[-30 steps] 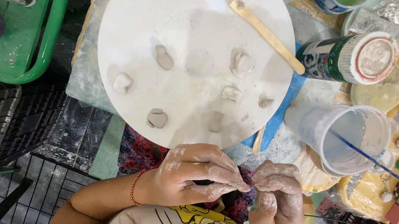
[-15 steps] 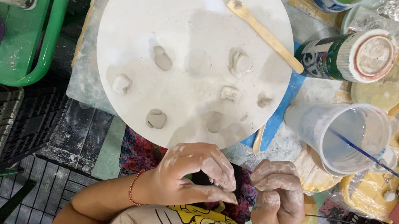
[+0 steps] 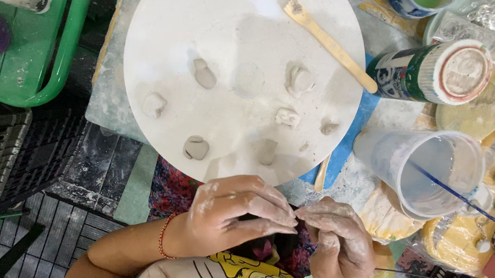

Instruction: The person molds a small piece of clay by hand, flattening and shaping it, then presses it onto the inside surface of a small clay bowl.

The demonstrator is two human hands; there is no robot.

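Both hands are working close together at the near edge of the round white board (image 3: pixel 166 36), just below its rim. The left hand (image 3: pixel 232 215) is arching over, fingers (image 3: pixel 264 206) pressed together & curled down; the right hand (image 3: pixel 338 242) is meeting it fingertip to fingertip, fingers bunched. Both are coated w/ pale clay. Whatever they're pinching between them is hidden under the left palm, so can't tell its shape or whether a clay bit is really in there.

On the board, approx. seven small clay lumps (image 3: pixel 205 75) are already sitting apart from each other, some shaped w/ knobs, some plain; judging by that, several pcs look formed and the one in hand isn't set down yet. A wooden modelling stick (image 3: pixel 330 43) is lying on the board's upper right, its tip overhanging the rim.

Right of the board on the bench: a can on its side (image 3: pixel 435 73), a clear plastic cup of water (image 3: pixel 433 172) w/ a thin blue stick in it. Left: a green tray (image 3: pixel 40 53) holding paint bottles.
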